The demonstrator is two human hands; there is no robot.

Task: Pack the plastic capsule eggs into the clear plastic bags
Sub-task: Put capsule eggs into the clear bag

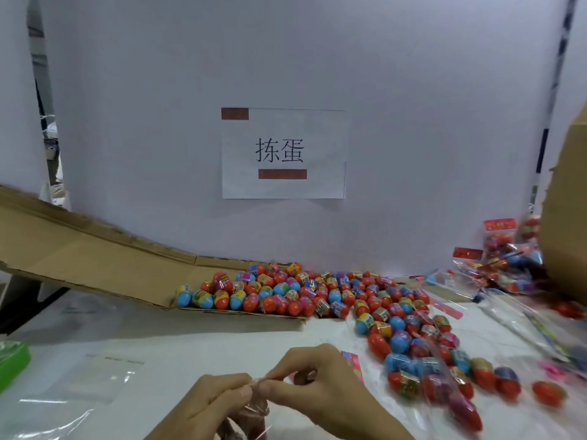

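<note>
Both hands — left [211, 400], right [313, 373] — pinch the bag [255, 408] mouth; thin film may slip, eggs [317, 296] could roll.

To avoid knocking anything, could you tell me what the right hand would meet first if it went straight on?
The right hand points leftward, so it would likely meet the left hand first, since both already pinch the clear bag.

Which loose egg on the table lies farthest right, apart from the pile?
The all-red egg at the right edge of the spread. It lies alone on the white table, with a gap between it and the pile's nearest eggs.
</note>
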